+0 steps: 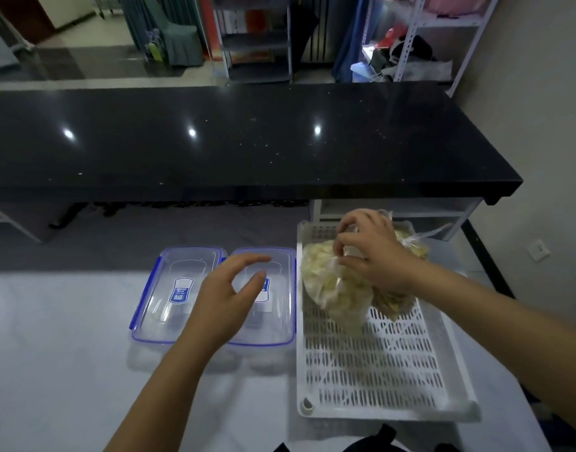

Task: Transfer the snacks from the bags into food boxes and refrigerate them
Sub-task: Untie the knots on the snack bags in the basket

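Observation:
Two clear food boxes with blue clips stand side by side on the white table, lids on: the left box [169,295] and the right box [277,308]. A white slatted tray [374,370] to their right holds a clear bag of pale snacks [329,285] and a bag of browner snacks [394,303] beside it. My right hand [371,252] pinches the top of the pale snack bag with curled fingers. My left hand [228,298] hovers over the right box, fingers loosely spread and holding nothing.
A long black glossy counter [247,141] runs across behind the table. Metal shelves with clothes [410,50] stand at the back right. A wall with a socket [538,251] is to the right.

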The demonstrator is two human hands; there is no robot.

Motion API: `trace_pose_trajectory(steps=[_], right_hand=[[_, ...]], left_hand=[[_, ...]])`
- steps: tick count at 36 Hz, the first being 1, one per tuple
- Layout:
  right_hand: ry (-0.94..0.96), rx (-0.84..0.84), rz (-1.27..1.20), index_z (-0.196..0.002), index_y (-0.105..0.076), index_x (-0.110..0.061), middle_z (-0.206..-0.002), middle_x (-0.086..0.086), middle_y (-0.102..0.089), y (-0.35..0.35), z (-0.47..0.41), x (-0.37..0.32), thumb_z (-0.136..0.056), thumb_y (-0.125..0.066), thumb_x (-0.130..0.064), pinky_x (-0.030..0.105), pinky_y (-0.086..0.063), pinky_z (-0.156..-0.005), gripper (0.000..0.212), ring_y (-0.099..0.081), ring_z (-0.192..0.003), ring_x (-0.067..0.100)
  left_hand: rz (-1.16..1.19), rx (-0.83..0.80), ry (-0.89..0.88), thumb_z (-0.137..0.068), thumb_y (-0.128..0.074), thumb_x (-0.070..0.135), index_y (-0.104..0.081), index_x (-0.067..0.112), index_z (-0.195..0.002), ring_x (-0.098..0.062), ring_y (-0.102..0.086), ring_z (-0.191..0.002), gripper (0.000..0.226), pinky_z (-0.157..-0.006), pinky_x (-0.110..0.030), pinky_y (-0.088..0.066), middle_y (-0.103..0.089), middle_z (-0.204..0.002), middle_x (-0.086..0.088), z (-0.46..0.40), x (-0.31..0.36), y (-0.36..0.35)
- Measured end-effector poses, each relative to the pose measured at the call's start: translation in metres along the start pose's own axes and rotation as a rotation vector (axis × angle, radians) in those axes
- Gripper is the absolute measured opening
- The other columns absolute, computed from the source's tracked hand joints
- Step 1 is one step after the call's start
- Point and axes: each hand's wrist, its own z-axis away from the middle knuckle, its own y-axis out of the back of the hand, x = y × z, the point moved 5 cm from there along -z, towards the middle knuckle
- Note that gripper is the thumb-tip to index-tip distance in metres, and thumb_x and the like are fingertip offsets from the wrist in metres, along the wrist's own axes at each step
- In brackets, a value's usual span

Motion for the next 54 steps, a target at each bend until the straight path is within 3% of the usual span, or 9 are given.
trace_pose_trajectory(steps=[6, 11, 19, 26, 31, 34, 39, 44, 54], right_hand=[[0.147, -0.028, 0.032, -0.092, -0.067, -0.036, -0.122, -0.013, -0.042, 0.027, 0.032, -0.013, -0.086, -0.062, -0.042, 0.042, -0.013, -0.114, 0.01, -0.027, -0.138, 0.02], [0.252, -0.002, 0.085, -0.087, -0.07, -0.031, -0.127, 0.003, -0.055, 0.027, 0.068, -0.025, -0.086, -0.064, -0.037, 0.047, -0.025, -0.109, 0.009, -0.037, -0.136, 0.03], [0.064, -0.028, -0.15, -0.092, -0.078, -0.02, -0.115, 0.009, -0.059, -0.026, 0.13, 0.0, -0.084, -0.079, -0.017, 0.052, -0.046, -0.093, 0.009, -0.053, -0.116, 0.031], [-0.299, 0.144, -0.631, -0.106, -0.068, -0.04, -0.12, -0.019, -0.056, -0.043, 0.165, 0.032, -0.088, -0.076, -0.019, 0.026, -0.047, -0.096, 0.028, -0.056, -0.114, 0.004], [-0.426, 0.148, -0.701, -0.109, -0.07, -0.04, -0.119, -0.024, -0.06, -0.051, 0.173, 0.031, -0.088, -0.076, -0.022, 0.016, -0.044, -0.094, 0.028, -0.057, -0.114, -0.002], [-0.428, 0.114, -0.663, -0.107, -0.07, -0.04, -0.12, -0.026, -0.057, -0.056, 0.167, 0.022, -0.087, -0.077, -0.025, 0.003, -0.036, -0.09, 0.025, -0.053, -0.114, -0.008], [-0.478, 0.04, -0.527, -0.106, -0.075, -0.028, -0.117, -0.018, -0.057, -0.067, 0.157, 0.013, -0.087, -0.075, -0.029, 0.021, -0.042, -0.096, 0.019, -0.056, -0.107, 0.004], [-0.544, 0.152, -0.535, -0.086, -0.078, -0.021, -0.1, -0.017, -0.06, -0.063, 0.157, 0.012, -0.086, -0.077, -0.02, 0.028, -0.047, -0.09, 0.001, -0.06, -0.096, 0.007], [-0.421, 0.215, -0.619, -0.079, -0.072, -0.033, -0.107, -0.013, -0.055, -0.03, 0.152, 0.006, -0.086, -0.076, -0.016, 0.006, -0.038, -0.088, 0.019, -0.054, -0.105, -0.002]], left_hand=[[0.039, -0.172, -0.017, -0.095, -0.066, 0.033, -0.064, 0.048, -0.12, 0.007, -0.052, -0.122, 0.029, -0.103, -0.019, -0.04, -0.061, -0.125, 0.03, 0.002, 0.023, -0.028], [0.013, -0.315, -0.11, -0.09, -0.071, 0.041, -0.045, 0.052, -0.14, 0.01, -0.03, -0.14, 0.057, -0.109, -0.01, -0.025, -0.039, -0.149, 0.033, 0.024, 0.033, -0.073], [-0.011, -0.545, -0.123, -0.092, -0.07, 0.042, -0.058, 0.044, -0.134, 0.006, -0.033, -0.141, 0.043, -0.117, -0.025, -0.031, -0.038, -0.154, 0.02, 0.058, 0.022, -0.132], [-0.055, -0.538, -0.096, -0.091, -0.071, 0.033, -0.064, 0.048, -0.118, 0.004, -0.039, -0.136, 0.031, -0.113, -0.02, -0.032, -0.046, -0.145, 0.017, 0.058, 0.019, -0.13], [-0.053, -0.516, -0.077, -0.09, -0.073, 0.03, -0.07, 0.043, -0.11, 0.014, -0.046, -0.125, 0.023, -0.101, -0.003, -0.031, -0.057, -0.133, 0.02, 0.046, 0.027, -0.123], [-0.058, -0.484, -0.104, -0.087, -0.078, 0.026, -0.075, 0.033, -0.108, 0.01, -0.052, -0.12, 0.022, -0.1, -0.009, -0.037, -0.062, -0.127, 0.015, 0.039, 0.035, -0.123], [-0.161, -0.508, -0.07, -0.083, -0.079, 0.033, -0.078, 0.034, -0.096, 0.002, -0.058, -0.111, 0.013, -0.097, -0.033, -0.05, -0.063, -0.123, 0.018, 0.035, 0.038, -0.135], [-0.172, -0.435, -0.061, -0.081, -0.081, 0.034, -0.077, 0.031, -0.08, -0.004, -0.061, -0.108, 0.006, -0.089, -0.039, -0.052, -0.066, -0.118, 0.018, 0.037, 0.039, -0.14], [0.02, -0.219, -0.081, -0.081, -0.083, 0.021, -0.08, 0.026, -0.078, 0.009, -0.054, -0.115, 0.007, -0.093, -0.006, -0.038, -0.064, -0.117, 0.024, 0.042, 0.045, -0.112]])
